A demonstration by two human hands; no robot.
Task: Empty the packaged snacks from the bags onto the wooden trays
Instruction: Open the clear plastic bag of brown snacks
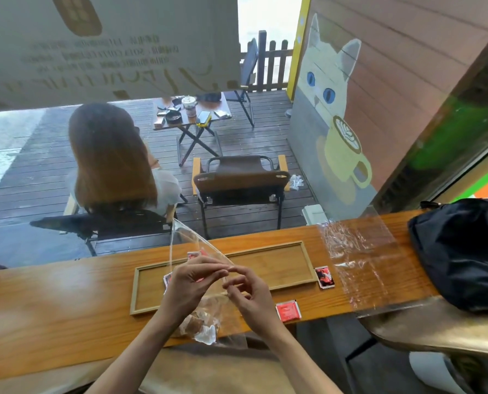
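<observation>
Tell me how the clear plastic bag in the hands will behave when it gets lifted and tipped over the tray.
The clear bag is probably floppy: its film creases and sags between the left hand and right hand. It looks light, so the wrapped snacks at its bottom will likely swing it. The glossy film may be slippery over the wooden tray.

Wooden counter [66,302] under tray [279,265], packets [288,310]

1. We figured this was a café, going by the wall mural [333,109] of a white cat with a latte-art cup.
2. We were sat at a long wooden counter [52,302] facing a window onto a decked patio [38,172].
3. Out there were folding chairs [240,183], a small table [191,115] with a takeaway cup [189,105], and a seated customer [115,157].
</observation>
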